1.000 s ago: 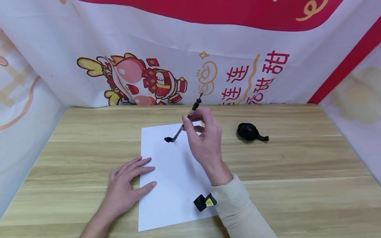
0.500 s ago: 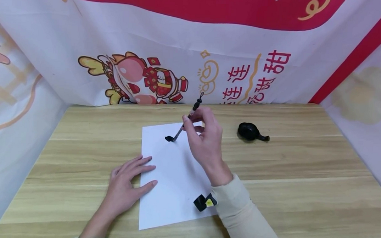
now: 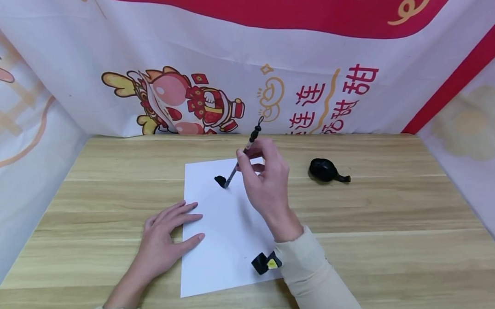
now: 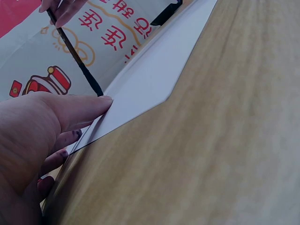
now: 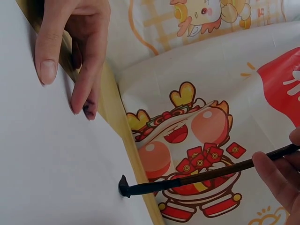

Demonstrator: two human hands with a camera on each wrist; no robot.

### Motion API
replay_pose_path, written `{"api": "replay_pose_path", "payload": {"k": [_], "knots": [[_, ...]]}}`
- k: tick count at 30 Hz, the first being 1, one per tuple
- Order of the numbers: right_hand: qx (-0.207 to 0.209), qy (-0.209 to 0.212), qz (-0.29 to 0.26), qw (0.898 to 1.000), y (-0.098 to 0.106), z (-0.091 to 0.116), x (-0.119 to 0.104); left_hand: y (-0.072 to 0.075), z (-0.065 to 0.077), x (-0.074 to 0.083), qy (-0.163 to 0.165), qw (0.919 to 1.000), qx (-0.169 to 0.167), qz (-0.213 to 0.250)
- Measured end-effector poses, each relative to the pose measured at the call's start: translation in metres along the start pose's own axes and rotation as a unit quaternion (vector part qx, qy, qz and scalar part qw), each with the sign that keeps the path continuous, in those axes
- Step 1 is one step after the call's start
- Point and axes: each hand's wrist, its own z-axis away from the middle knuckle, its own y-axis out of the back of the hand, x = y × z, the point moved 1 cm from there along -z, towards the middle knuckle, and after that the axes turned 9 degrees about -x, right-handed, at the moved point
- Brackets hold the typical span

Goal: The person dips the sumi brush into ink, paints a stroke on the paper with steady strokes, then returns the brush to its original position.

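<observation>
Right hand (image 3: 267, 183): thumb and fingers pinch the brush (image 3: 254, 135) partway up its handle.
Brush: slants down and leftward from the right hand, its dark tip touching the paper (image 3: 222, 264); a hanging loop at its upper end rises above the fingers.
Black mark (image 3: 219, 180): on the paper, left of the right hand, just beside the brush tip.
Left hand (image 3: 162, 243): fingers spread, thumb apart, fingertips resting on the paper's left edge; dark smudges show on some of them.
Paper: white sheet, reaching from under the left hand's fingertips to beneath the right hand and forearm.
Black rounded object (image 3: 323, 170): right of the right hand, apart from it, its stubby neck pointing away.
Worktop (image 3: 394, 202): wood-grained, beneath both hands.
Printed cloth (image 3: 235, 48): beyond the hands, with red lettering and a cartoon figure turned sideways.
</observation>
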Motion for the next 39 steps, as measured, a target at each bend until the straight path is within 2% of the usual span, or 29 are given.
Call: {"api": "replay_pose_path", "payload": {"k": [21,39], "knots": [[-0.016,-0.006,0.028,0.999,0.0016,0.0017,-0.0029,-0.0007,0.0004,-0.0011,-0.012,0.9999,0.011,0.001],[-0.038,-0.006,0.019,0.999,0.004,0.0007,-0.008,-0.0004,0.0003,0.0009,-0.017,0.9997,0.017,0.002]]}}
